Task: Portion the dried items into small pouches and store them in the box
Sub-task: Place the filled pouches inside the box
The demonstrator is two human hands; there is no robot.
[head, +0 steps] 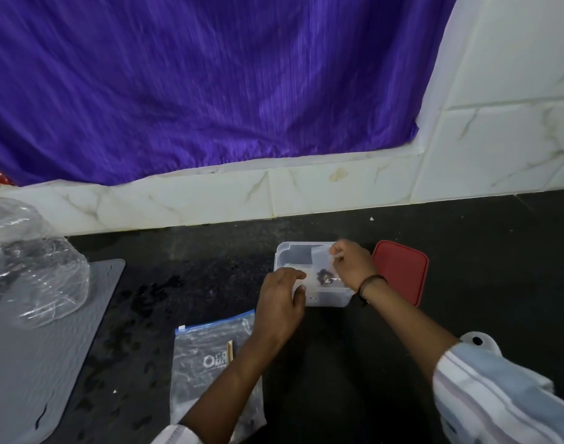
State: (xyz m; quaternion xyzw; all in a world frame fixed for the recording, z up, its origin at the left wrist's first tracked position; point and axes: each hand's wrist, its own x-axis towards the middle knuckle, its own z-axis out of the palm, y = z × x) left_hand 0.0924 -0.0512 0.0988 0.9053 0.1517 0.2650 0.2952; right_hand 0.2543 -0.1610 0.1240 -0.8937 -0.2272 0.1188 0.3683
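Observation:
A clear plastic box point(285, 251) stands on the dark counter, and its red lid point(400, 270) lies just right of it. Over the box my right hand point(354, 264) pinches the top of a small clear pouch point(324, 270) that holds dark dried items. My left hand point(282, 302) grips the box's near left edge, thumb on the rim. A large zip bag point(207, 360) with a blue seal lies flat in front, partly under my left forearm. A thin wooden stick point(230, 354) lies on it.
A grey mat point(50, 347) covers the counter's left side, with crumpled clear plastic point(31, 267) on it. A white tiled ledge point(242, 193) and purple curtain point(210, 84) stand behind. Dark crumbs are scattered on the counter point(482, 251).

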